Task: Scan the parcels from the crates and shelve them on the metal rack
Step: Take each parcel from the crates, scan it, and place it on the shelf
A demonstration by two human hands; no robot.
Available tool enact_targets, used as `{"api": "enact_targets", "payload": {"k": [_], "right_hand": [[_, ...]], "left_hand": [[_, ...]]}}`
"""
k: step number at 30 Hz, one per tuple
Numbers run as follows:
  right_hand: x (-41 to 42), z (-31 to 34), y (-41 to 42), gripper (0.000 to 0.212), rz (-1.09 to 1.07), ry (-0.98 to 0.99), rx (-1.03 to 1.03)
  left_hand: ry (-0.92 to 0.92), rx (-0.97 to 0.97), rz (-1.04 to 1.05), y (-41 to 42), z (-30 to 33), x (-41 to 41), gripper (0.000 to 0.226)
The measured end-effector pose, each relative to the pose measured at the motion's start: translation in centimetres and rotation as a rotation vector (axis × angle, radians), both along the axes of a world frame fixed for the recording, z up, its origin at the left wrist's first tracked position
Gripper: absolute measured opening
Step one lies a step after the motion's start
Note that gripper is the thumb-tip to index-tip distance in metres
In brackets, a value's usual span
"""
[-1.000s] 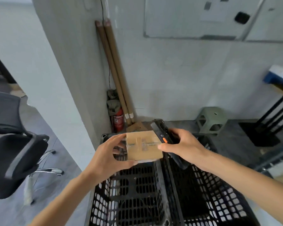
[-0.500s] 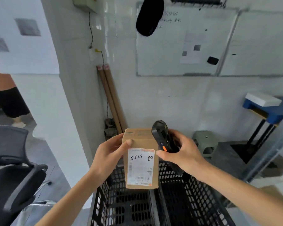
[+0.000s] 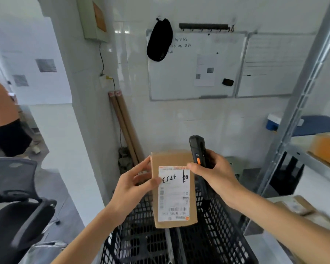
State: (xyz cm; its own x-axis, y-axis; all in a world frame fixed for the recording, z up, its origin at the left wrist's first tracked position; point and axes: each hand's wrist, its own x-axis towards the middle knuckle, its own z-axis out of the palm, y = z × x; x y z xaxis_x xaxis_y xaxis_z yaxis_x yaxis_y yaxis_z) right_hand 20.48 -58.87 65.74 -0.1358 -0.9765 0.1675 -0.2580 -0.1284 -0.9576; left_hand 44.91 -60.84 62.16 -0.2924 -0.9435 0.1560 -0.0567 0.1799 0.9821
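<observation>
Left-hand [image 3: 133, 189] grip on parcel [image 3: 173, 189] — scanner [image 3: 198, 155] in right hand [image 3: 213, 176].

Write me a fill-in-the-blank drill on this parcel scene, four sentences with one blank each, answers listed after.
1. The left hand holds a brown cardboard ____.
2. The right hand grips a black scanner with an ____ button on its side.
3. The white label on the parcel carries handwritten digits and a printed ____ near its lower edge.
4. Below both hands stands a black plastic ____ with perforated walls.

Missing words: parcel; orange; barcode; crate
</observation>
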Motion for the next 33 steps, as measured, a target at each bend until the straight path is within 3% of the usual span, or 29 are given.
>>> {"api": "enact_targets", "payload": {"k": [8, 11, 15, 19, 25, 29, 33], "right_hand": [[-1.5, 2.3, 7.8, 0.038, -0.061, 0.017, -0.021], [-1.7, 3.1, 10.7, 0.039, -0.118, -0.001, -0.02], [-1.1, 3.6, 14.7, 0.029, -0.237, -0.066, -0.028], [-0.2, 4.4, 19.0, 0.023, -0.363, -0.111, -0.06], [-0.7, 5.9, 25.8, 0.022, -0.47, -0.128, -0.073], [-1.9, 6.4, 30.9, 0.026, -0.537, -0.155, -0.085], [-3.9, 6.8, 36.4, 0.028, -0.62, -0.19, -0.11]], "left_hand": [[0.096, 0.042, 0.026, 3.7, 4.3, -3.1, 0.052], [0.12, 0.062, 0.005, 6.1, 5.4, -3.9, 0.052], [0.155, 0.045, -0.039, 10.1, 6.6, -4.4, 0.035], [0.12, 0.019, -0.222, 13.9, 7.8, -3.9, 0.044], [0.004, 0.07, -0.578, 18.4, 8.3, -3.5, 0.079], [0.074, 0.027, -0.581, 21.8, 9.1, -5.7, 0.075], [0.169, 0.049, -0.545, 25.2, 10.0, -9.2, 0.054]]}}
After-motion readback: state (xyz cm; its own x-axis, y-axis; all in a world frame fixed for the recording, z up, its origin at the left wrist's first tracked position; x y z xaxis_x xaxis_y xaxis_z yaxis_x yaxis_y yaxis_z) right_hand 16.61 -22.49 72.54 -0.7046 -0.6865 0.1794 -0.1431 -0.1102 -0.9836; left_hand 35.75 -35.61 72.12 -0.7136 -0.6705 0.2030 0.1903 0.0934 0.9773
